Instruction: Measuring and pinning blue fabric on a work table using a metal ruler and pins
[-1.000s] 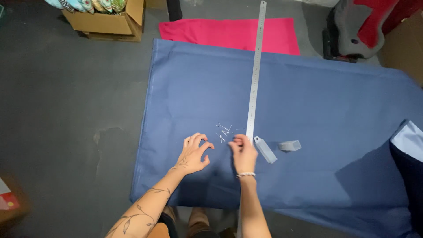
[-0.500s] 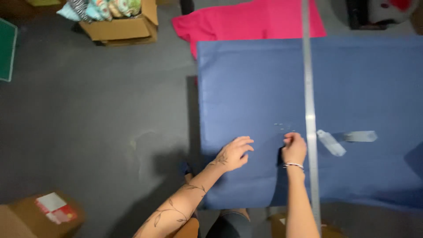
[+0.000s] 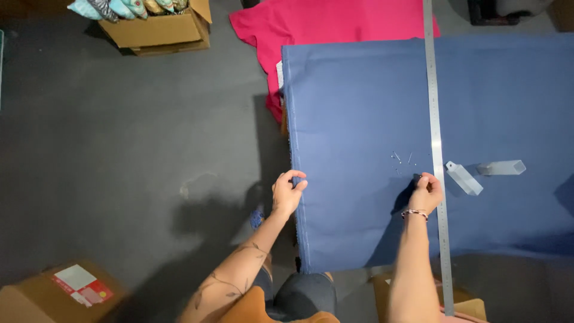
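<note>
Left hand (image 3: 289, 192): fingers curled, pinching left edge of blue cloth (image 3: 359, 107). Right hand (image 3: 426, 192): closed, fingertips pressed on cloth beside ruler (image 3: 434, 119). Cloth spread flat; ruler lies lengthwise on it. 2 clear plastic pieces (image 3: 464, 177) right of ruler. Pink cloth (image 3: 335, 21) beyond.

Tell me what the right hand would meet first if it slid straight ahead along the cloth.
Probably the small pins lying on the blue fabric just ahead of the right hand; the metal ruler runs alongside.
</note>
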